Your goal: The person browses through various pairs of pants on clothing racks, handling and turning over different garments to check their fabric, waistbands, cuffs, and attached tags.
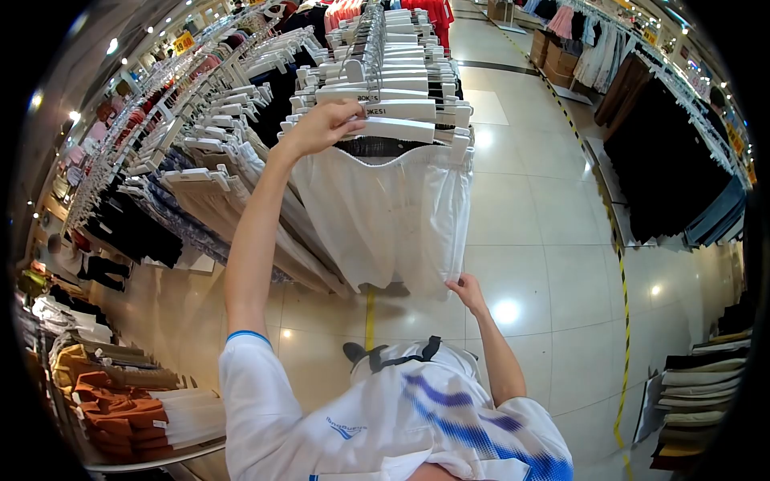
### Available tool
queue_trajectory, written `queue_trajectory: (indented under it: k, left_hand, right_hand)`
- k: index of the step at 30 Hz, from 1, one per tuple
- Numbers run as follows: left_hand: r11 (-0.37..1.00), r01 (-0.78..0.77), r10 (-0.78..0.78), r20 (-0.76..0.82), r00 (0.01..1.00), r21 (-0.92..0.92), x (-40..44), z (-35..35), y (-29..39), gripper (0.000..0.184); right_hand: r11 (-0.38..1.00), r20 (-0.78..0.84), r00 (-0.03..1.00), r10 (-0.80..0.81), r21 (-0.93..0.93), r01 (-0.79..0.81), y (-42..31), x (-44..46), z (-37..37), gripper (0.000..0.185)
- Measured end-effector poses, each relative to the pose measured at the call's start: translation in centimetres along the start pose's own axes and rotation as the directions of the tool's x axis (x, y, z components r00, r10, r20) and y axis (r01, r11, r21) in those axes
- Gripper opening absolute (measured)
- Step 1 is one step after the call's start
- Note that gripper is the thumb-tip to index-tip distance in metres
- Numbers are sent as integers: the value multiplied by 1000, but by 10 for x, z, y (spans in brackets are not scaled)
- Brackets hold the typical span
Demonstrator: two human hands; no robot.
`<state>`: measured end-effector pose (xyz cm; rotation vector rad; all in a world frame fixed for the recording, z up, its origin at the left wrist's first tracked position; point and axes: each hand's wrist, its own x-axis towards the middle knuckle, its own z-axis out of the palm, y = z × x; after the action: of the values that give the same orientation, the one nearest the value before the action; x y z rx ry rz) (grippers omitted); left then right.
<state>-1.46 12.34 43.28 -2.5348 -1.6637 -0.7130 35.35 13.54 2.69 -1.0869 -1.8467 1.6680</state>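
A pair of white shorts [377, 200] with an elastic-looking waistband hangs by its waist from a white clip hanger [397, 129] at the front end of a rack. My left hand [325, 127] is closed around the left part of this hanger. Down at the lower right corner of the shorts, my right hand [468, 293] pinches the hem between thumb and fingers. Behind the front hanger, many more white hangers [393, 83] with printed lettering stand close together. Beige trousers [210, 200] hang beside the shorts on the left.
Racks of clothes line both sides, with black garments [666, 160] at the right. Orange garments [120, 409] lie at the lower left. Yellow-black floor tape [609, 216] runs along the tiled aisle [513, 208]. Cardboard boxes [559, 60] stand farther back. Another person [68, 252] is at far left.
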Motion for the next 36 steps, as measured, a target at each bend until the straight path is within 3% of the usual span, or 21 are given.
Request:
queue_trajectory:
  k: [4, 6, 9, 10, 11, 12, 13, 16, 17, 18, 19, 21, 22, 23, 25, 26, 27, 29, 30, 32, 36]
  left_hand:
    - [995, 101, -98, -102, 990, 21, -12, 5, 26, 16]
    - [865, 42, 228, -467, 854, 499, -31, 12, 63, 20]
    - [912, 331, -94, -662, 744, 242, -94, 81, 104, 19]
    - [881, 469, -409, -592, 695, -58, -115, 116, 123, 18]
    - [889, 426, -454, -450, 769, -169, -133, 157, 131, 19]
    - [826, 463, -527, -149, 837, -321, -145, 191, 149, 22]
    - [671, 570, -583, 138, 801, -475, -159, 232, 160, 30]
    - [546, 496, -565, 140, 813, -676, -165, 325, 197, 42]
    - [428, 492, -574, 193, 796, -758, -154, 333, 204, 46]
    - [296, 485, -579, 249, 776, -823, -147, 339, 211, 50]
    - [279, 492, -588, 258, 766, -825, -140, 341, 215, 50]
    - [199, 400, -723, 142, 676, -895, -124, 342, 218, 50]
    - [112, 480, -791, 215, 573, -870, -122, 335, 220, 48]
    - [105, 489, -795, 223, 564, -866, -121, 326, 220, 48]
    - [-357, 367, -758, 496, 423, -859, -110, 299, 219, 46]
    - [-440, 249, -772, 505, 386, -863, -94, 280, 226, 46]
    - [-446, 262, -768, 516, 380, -856, -84, 269, 227, 46]
    - [-596, 86, -724, 581, 373, -798, -66, 252, 221, 47]
    - [-617, 44, -718, 584, 379, -786, -55, 246, 220, 46]
    - [-620, 9, -722, 574, 385, -785, -47, 253, 214, 45]
    - [-672, -73, -695, 594, 404, -737, -30, 261, 198, 40]
  right_hand:
    - [999, 2, 999, -38, -36, 38, -3, -12, 0, 25]
    - [998, -6, 998, -67, 17, 67, -11, -18, 0, 25]
    - [998, -38, 999, -37, 56, 39, -53, -36, -3, 26]
    - [985, -67, 997, -45, 166, 56, -69, -38, -5, 26]
    - [960, -99, 994, -50, 270, 75, -85, -40, -8, 26]
    - [959, -109, 993, -39, 275, 67, -102, -43, -12, 26]
    - [879, -71, 997, 13, 477, 22, -121, -43, -14, 25]
    - [547, 134, 988, 82, 822, -157, -179, -47, -22, 22]
    - [549, 141, 985, 99, 818, -172, -195, -50, -22, 22]
    - [450, 229, 968, 105, 857, -251, -209, -53, -21, 23]
    - [345, 313, 945, 98, 880, -327, -216, -54, -23, 23]
    - [365, 346, 938, 25, 870, -331, -207, -44, -26, 25]
    - [369, 362, 932, -13, 868, -332, -206, -40, -31, 26]
    - [373, 376, 925, -51, 867, -332, -204, -36, -36, 26]
    - [584, 197, 929, -314, 811, 25, -205, -36, -57, 29]
    - [718, 165, 928, -335, 682, 139, -193, -38, -67, 38]
    - [712, 158, 932, -326, 689, 132, -178, -45, -73, 38]
    - [892, 158, 905, -395, 301, 337, -149, -66, -88, 40]
    - [897, 158, 909, -386, 294, 330, -138, -73, -99, 40]
    - [985, 363, 921, -144, -34, 167, -122, -82, -122, 39]
    - [922, 179, 943, -279, -224, 316, -123, -66, -163, 36]
